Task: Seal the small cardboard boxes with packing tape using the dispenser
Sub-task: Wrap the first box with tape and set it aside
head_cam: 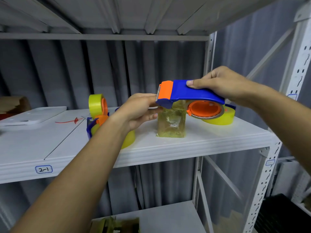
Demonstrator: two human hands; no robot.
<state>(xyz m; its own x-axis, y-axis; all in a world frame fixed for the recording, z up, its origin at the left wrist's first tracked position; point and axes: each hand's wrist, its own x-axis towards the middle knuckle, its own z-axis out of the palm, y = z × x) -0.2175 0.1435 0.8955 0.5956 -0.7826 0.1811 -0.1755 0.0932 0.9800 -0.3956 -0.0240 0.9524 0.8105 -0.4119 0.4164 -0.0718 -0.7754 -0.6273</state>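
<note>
A small box [171, 121], wrapped all over in yellowish tape, stands upright on the white shelf [210, 140]. My right hand [223, 83] grips the blue and orange tape dispenser [188, 93] from above and holds it across the top of the box, its toothed blade pointing left. My left hand [141, 110] is at the box's upper left side, fingers straight against it, just under the dispenser's blade end. The top of the box is hidden by the dispenser.
A second blue dispenser [94, 125] with yellow tape sits behind my left forearm, with an upright yellow roll [97, 105] beyond it. Another yellow roll [222, 116] lies at the right. A white tray [33, 116] is at far left. Taped boxes [116, 224] sit on the lower shelf.
</note>
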